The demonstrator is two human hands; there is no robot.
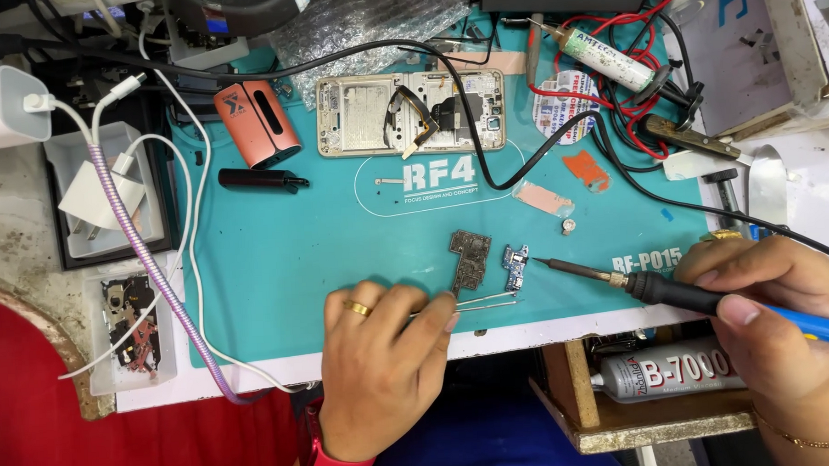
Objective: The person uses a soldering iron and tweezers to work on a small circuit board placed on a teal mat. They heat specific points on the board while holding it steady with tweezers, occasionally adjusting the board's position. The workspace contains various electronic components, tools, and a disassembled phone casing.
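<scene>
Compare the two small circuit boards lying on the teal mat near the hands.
The dark board is larger, brownish-black and roughly L-shaped; the blue board is smaller and narrow. Tweezers in the left hand reach the dark board; the soldering iron in the right hand points at the blue board. Both lie flat on the mat.

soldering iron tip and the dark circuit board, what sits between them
In the head view, a small blue circuit board lies between the soldering iron tip and the dark circuit board.

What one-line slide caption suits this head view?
Left hand pins small dark circuit board with metal tweezers; right hand aims blue-handled soldering iron.
</scene>
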